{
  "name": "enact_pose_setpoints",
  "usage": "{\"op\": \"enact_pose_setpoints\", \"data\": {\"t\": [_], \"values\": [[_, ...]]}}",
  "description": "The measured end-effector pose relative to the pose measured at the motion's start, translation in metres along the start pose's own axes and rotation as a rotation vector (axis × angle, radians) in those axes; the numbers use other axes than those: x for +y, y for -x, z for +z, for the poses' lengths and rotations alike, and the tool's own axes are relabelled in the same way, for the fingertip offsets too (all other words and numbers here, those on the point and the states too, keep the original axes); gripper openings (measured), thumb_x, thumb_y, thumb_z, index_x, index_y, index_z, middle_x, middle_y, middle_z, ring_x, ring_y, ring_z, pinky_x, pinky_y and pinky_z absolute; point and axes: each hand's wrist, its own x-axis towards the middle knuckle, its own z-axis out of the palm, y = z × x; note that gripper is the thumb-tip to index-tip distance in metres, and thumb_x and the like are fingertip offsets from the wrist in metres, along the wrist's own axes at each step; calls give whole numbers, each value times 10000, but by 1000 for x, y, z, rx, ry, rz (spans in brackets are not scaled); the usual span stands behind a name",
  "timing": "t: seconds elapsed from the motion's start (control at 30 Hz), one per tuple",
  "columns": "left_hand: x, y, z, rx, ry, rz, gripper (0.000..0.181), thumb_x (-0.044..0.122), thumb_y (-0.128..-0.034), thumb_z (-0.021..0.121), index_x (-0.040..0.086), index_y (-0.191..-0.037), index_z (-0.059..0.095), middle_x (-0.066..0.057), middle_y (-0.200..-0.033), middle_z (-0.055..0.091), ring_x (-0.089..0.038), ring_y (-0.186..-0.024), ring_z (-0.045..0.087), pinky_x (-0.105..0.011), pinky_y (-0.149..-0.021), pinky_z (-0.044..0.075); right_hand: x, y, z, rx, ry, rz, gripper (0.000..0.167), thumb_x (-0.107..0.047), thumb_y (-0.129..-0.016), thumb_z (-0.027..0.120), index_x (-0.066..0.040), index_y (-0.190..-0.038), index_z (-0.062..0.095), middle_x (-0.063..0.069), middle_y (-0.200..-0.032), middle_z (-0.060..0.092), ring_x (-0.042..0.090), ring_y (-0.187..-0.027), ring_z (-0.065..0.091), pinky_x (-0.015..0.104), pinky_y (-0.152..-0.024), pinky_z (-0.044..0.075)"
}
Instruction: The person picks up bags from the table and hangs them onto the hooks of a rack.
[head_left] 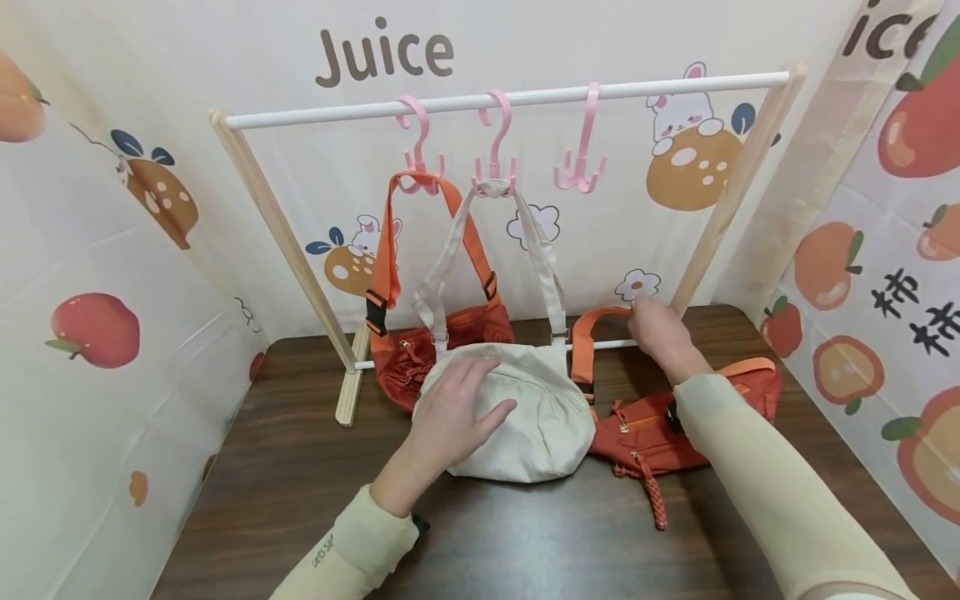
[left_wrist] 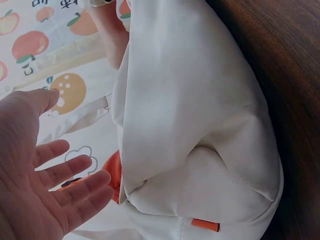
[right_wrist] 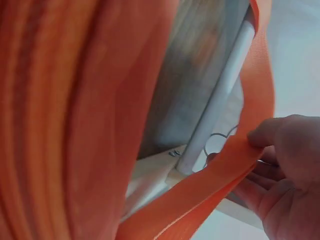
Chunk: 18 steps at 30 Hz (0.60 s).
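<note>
On the table's right lies a red waist bag (head_left: 656,437) with a braided zipper pull. My right hand (head_left: 662,333) pinches its orange strap (head_left: 583,354) behind the bag; in the right wrist view the thumb and fingers close round the strap (right_wrist: 257,95). A cream shoulder bag (head_left: 536,417) hangs by its strap from the middle pink hook (head_left: 497,142). In front of that bag is my left hand (head_left: 450,412), its fingers loosely extended and holding nothing. Whether it touches the fabric is unclear. Another red bag (head_left: 405,367) hangs from the left pink hook (head_left: 422,142), partly hidden behind the cream one.
A rack with a white bar (head_left: 300,115) and wooden legs (head_left: 281,237) stands at the back of the dark wooden table (head_left: 277,500). Its right pink hook (head_left: 581,167) carries no bag. Fruit-printed cloth (head_left: 112,250) surrounds the table on three sides.
</note>
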Motion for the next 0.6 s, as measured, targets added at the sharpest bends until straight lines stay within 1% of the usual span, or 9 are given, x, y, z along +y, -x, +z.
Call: {"op": "enact_pose_setpoints", "data": {"t": [0.13, 0.23, 0.3, 0.43, 0.6], "values": [[1, 0, 0, -15, -3, -7, 582, 456, -958, 789, 113, -1402, 638, -45, -1309, 670, -246, -1223, 641, -422, -1049, 521, -1, 8, -8, 108, -38, -17, 166, -103, -1012, 523, 50, -1076, 527, 216, -819, 600, 341, -647, 589, 464, -547, 487], [2, 0, -1, -23, -7, -13, 582, 463, -963, 781, 120, -1408, 633, -46, -1316, 670, -248, -1224, 643, -423, -1050, 520, -2, 15, -15, 197, -66, -54, 136, -107, -1011, 569, 15, -985, 513, 171, -756, 570, 308, -603, 565, 427, -504, 455], [2, 0, -1, -25, -7, -14, 584, 466, -963, 780, 119, -1409, 633, -49, -1322, 669, -251, -1232, 641, -423, -1056, 516, -3, 19, -19, 242, -91, -72, 133, -96, -1008, 566, -13, -935, 494, 152, -729, 544, 294, -588, 538, 413, -495, 425], [3, 0, -1, -27, -8, -18, 582, 468, -966, 776, 119, -1409, 631, -47, -1323, 670, -254, -1237, 639, -421, -1065, 510, -3, 27, -28, 317, -126, -91, 114, -74, -996, 533, -23, -906, 484, 144, -721, 522, 289, -585, 508, 402, -493, 388], [3, 1, 0, -23, 1, -15, 581, 465, -964, 780, 119, -1406, 631, -40, -1314, 671, -254, -1229, 643, -423, -1064, 513, -4, 39, -39, 429, -171, -109, 96, -62, -1010, 531, -16, -928, 511, 155, -766, 553, 301, -597, 531, 407, -504, 403]]}}
